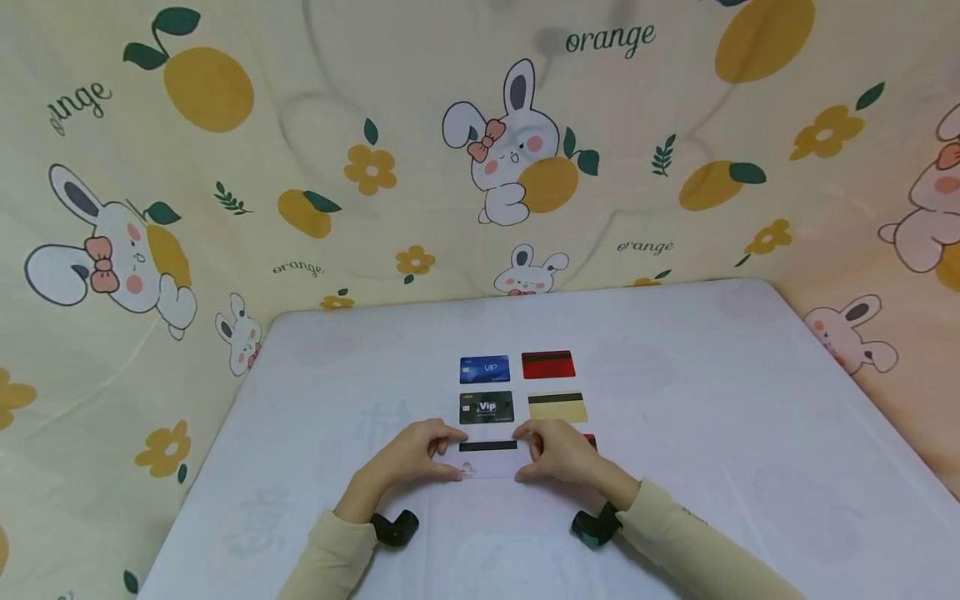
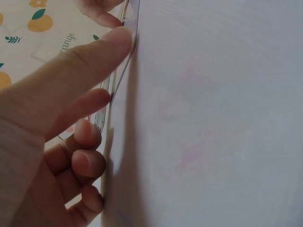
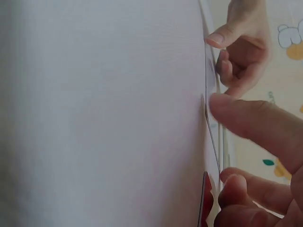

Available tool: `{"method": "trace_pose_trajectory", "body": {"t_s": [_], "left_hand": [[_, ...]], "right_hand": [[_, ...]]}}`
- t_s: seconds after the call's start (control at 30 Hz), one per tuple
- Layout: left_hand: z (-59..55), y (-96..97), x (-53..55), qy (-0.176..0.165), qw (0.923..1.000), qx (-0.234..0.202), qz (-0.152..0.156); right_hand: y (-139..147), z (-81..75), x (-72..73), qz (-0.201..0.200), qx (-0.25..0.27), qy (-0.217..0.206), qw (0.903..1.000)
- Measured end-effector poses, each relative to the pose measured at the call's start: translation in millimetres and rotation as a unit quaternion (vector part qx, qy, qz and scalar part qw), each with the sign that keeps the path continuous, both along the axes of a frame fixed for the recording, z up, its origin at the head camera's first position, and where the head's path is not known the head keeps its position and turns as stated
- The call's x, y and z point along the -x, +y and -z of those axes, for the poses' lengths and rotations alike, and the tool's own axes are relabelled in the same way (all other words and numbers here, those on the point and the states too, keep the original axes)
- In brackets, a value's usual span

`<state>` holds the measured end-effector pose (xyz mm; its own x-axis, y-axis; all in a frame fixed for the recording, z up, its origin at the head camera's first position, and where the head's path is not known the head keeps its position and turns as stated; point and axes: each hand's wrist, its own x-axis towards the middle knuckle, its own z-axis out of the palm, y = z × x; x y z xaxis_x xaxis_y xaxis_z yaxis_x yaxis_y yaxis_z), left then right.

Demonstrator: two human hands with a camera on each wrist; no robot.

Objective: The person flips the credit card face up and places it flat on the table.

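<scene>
A white card [image 1: 489,465] with a black stripe along its top lies between both hands at the front of a group of cards. My left hand [image 1: 408,454] pinches its left end, index finger at the top corner and thumb at the bottom one. At the opposite end my right hand [image 1: 564,457] holds the card the same way. Both wrist views show the card almost edge-on, the thumb [image 2: 106,49] and the thumb [image 3: 236,111] right at its edge. Beside the right hand, a red card [image 1: 591,441] is mostly hidden behind it.
Behind the white card lie a black Vip card [image 1: 487,408] and a gold card [image 1: 558,407]. Farther back are a blue VIP card [image 1: 484,369] and a red striped card [image 1: 548,364]. They rest on a white-covered table [image 1: 697,433] against a patterned cloth [image 1: 420,100].
</scene>
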<state>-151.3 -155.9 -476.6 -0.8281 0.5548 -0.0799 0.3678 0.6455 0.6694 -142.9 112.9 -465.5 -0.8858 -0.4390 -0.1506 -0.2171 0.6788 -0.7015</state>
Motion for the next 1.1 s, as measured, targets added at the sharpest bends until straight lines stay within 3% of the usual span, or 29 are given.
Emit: {"method": "trace_pose_trajectory", "body": {"t_s": [0.13,0.3,0.7,0.83,1.1], "left_hand": [[0.2,-0.3,0.3,0.010,0.9999,-0.009,0.006],[-0.4,0.3,0.4,-0.001,0.9998,-0.018,0.003],[-5.9,9.2,0.0,-0.031,0.9994,-0.010,-0.011],[-7.5,11.8,0.2,-0.025,0.9996,-0.010,-0.012],[-3.3,13.7,-3.2,0.024,0.9995,0.015,-0.017]], "right_hand": [[-2,0.7,-1.0,0.016,-0.006,0.008,0.9998],[-5,2.8,-0.2,0.028,-0.011,0.009,0.9995],[-13,-5.9,4.3,0.047,-0.024,-0.040,0.9978],[-17,-8.3,6.1,0.039,-0.048,-0.042,0.9972],[-18,-8.1,6.5,0.024,-0.081,-0.021,0.9962]]}}
